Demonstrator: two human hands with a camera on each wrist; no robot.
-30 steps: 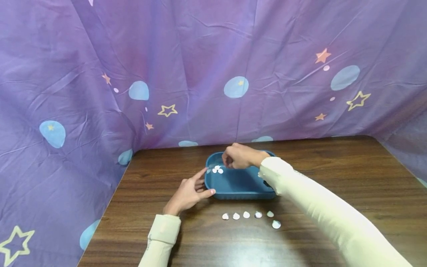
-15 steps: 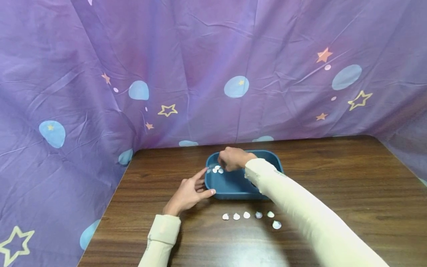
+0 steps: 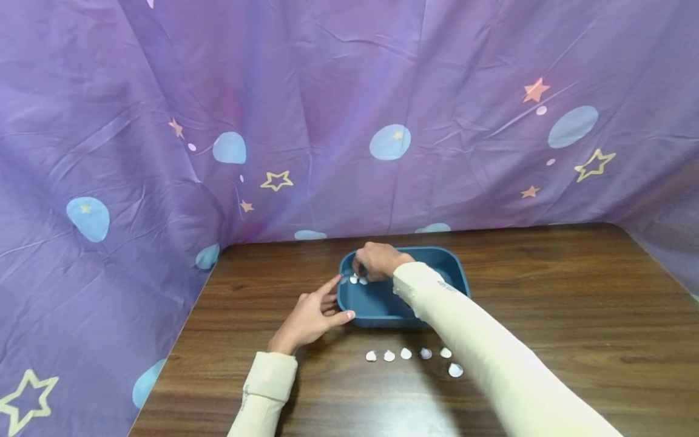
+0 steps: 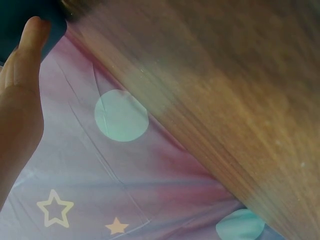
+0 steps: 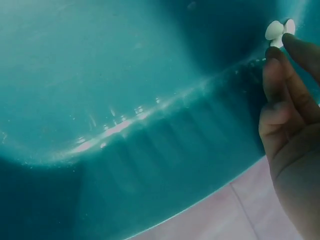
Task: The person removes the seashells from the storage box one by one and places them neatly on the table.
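My left hand (image 3: 307,318) rests at the left end of a blue oblong tub (image 3: 377,321), forefinger at its left rim and thumb at the front rim. In the left wrist view one fingertip (image 4: 37,30) lies over the tub's edge. My right hand (image 3: 378,261) reaches into the tub's far left part, above small white shell-like pieces (image 3: 353,280). The right wrist view shows its thumb and forefinger slightly apart, tips right at the white pieces (image 5: 274,31), with the other fingers bent. My right forearm hides part of the tub.
On the brown wooden table (image 3: 246,388), several pointed white pieces (image 3: 406,353) form a row in front of the tub. Another white piece (image 3: 455,369) lies nearer, beside my right sleeve (image 3: 491,346). A purple patterned cloth (image 3: 338,103) hangs behind the table.
My right hand has moved left and slightly down inside the tub, up to the white pieces, partly covering them now. My left hand has stayed at the rim.
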